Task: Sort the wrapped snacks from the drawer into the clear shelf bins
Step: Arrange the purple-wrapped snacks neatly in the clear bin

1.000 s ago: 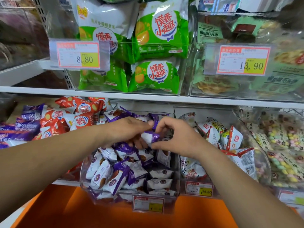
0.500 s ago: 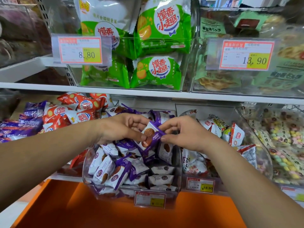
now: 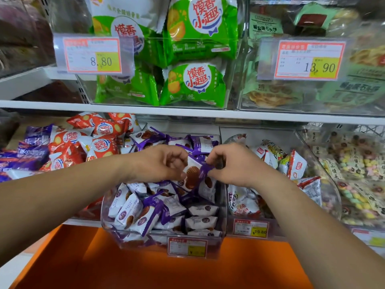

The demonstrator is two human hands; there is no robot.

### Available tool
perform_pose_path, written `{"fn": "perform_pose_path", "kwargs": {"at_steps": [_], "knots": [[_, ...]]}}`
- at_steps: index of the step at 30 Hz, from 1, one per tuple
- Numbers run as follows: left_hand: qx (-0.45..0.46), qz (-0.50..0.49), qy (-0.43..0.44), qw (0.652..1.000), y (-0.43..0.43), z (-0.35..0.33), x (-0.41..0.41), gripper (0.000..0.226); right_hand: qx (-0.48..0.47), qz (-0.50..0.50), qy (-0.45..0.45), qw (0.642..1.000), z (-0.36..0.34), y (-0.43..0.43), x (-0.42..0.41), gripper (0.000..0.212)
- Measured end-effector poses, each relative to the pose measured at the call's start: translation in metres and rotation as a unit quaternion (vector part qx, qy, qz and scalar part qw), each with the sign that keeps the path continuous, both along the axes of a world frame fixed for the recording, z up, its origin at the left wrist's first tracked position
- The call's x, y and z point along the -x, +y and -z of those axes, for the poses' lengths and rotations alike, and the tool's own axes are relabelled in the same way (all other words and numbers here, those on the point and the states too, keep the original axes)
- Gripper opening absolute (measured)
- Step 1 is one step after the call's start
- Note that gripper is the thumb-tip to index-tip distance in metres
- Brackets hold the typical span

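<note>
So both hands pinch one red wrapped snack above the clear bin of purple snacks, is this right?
Not quite. The head view shows the left hand and right hand pinching a purple and white wrapped snack, not a red one, above the clear bin of purple snacks.

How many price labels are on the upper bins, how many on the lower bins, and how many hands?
Upper price labels: 2
Lower price labels: 3, one cut off at right
Hands, both pinching one purple packet: 2
Total: 7
</note>
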State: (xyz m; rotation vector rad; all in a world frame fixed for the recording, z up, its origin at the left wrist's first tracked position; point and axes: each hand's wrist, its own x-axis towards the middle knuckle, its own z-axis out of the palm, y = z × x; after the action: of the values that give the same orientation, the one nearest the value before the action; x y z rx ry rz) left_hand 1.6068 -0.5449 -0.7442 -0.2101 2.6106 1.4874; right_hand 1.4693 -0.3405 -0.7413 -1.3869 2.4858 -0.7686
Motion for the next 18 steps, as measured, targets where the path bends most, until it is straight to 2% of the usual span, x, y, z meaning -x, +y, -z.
{"fn": "perform_pose_path", "kwargs": {"at_steps": [2, 4, 8, 14, 18], "knots": [[0.072, 0.023, -0.011, 0.997, 0.002, -0.003, 0.0, 0.021, -0.097, 0.007, 0.139, 0.986, -0.002, -0.003, -0.004, 0.038], [0.173, 0.059, -0.014, 0.983, 0.007, -0.004, 0.001, 0.025, -0.172, 0.024, 0.201, 0.964, -0.003, -0.011, -0.012, 0.043], [0.298, 0.091, -0.014, 0.95, 0.017, -0.002, 0.003, 0.035, -0.208, 0.056, 0.227, 0.95, -0.001, -0.026, -0.024, 0.022], [0.382, 0.123, 0.012, 0.916, 0.025, 0.005, 0.007, 0.032, -0.168, 0.072, 0.21, 0.96, 0.003, -0.023, -0.014, 0.006], [0.397, 0.137, 0.043, 0.906, 0.04, 0.019, 0.02, 0.024, -0.11, 0.068, 0.181, 0.975, -0.001, -0.015, -0.012, 0.007]]}}
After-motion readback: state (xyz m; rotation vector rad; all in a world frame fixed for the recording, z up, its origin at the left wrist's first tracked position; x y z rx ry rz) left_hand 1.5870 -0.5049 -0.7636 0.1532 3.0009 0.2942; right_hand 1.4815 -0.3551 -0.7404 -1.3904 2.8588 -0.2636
